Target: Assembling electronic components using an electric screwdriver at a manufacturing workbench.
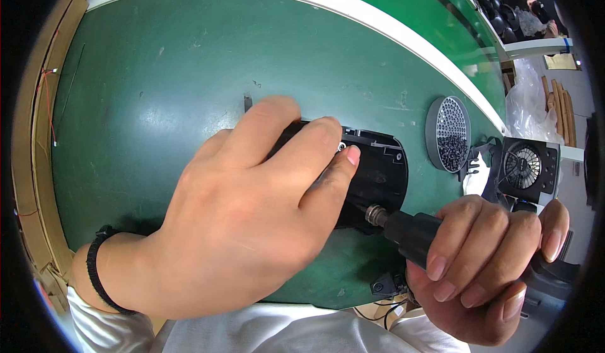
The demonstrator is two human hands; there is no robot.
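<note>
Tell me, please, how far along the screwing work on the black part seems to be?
Done: one silvery screw already sits near the black part's top edge. In hand: the left hand presses the part onto the green table while the right hand holds the power screwdriver against its lower edge. How many screws remain cannot be told.

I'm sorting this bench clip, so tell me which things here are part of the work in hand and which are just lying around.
In hand:
- black plastic housing, pressed down by the left hand
- power screwdriver, gripped by the right hand, its tip at the housing

Lying about:
- round grey dish of small dark screws
- black fan unit at the table edge
- clear plastic bag
- green table
</note>
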